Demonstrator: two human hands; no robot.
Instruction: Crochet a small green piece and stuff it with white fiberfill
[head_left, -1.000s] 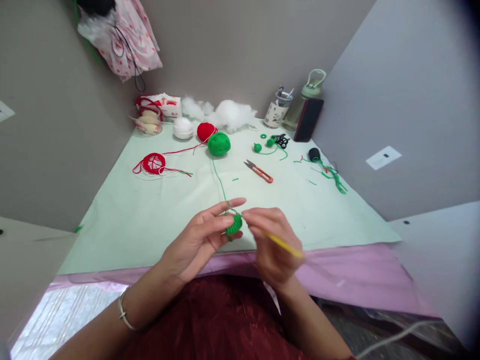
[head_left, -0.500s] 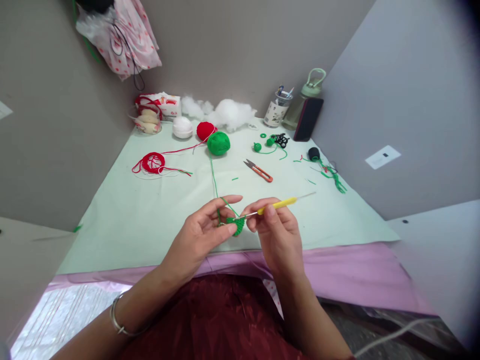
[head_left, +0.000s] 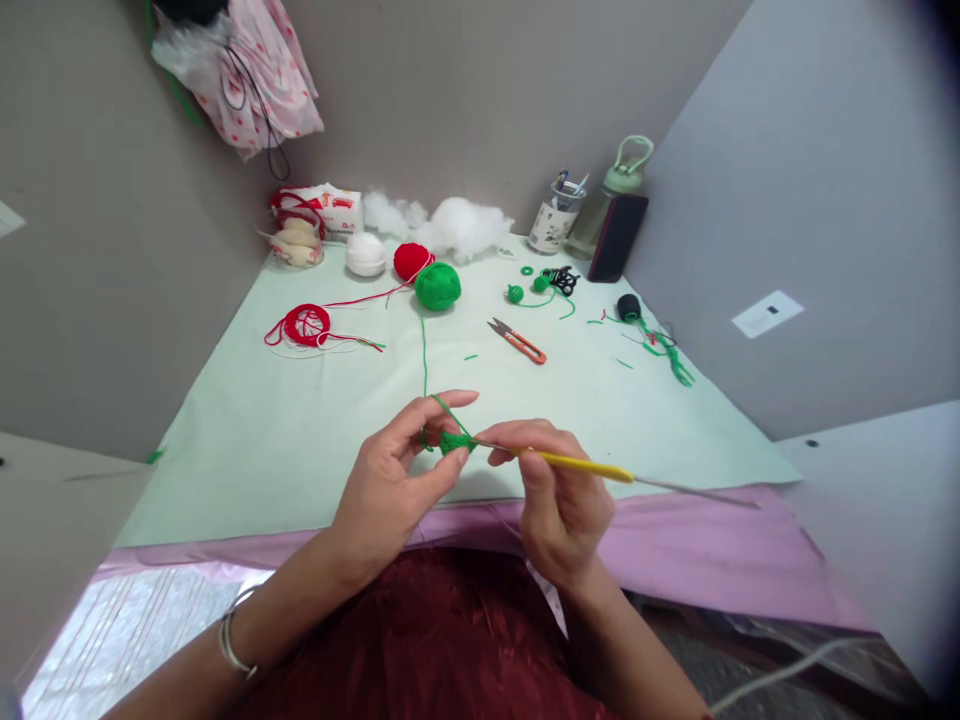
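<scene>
Pinches green crochet piece (head_left: 454,442) in left hand (head_left: 390,480), over near edge of table (head_left: 300,470); grips yellow crochet hook (head_left: 585,465) in right hand (head_left: 559,495), tip in the piece — mid-stitch, seemingly. Draws strand (head_left: 424,350) from green yarn ball (head_left: 438,286) beyond — likely calls for even tension next.

wrist: silver bangle (head_left: 227,643) (left, thin) | lap: dark red shiny cloth (head_left: 435,640)

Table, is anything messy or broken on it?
Nothing looks broken. A red yarn tangle lies loose at the left, and cut green yarn scraps are scattered by the black spool at the right.
</scene>
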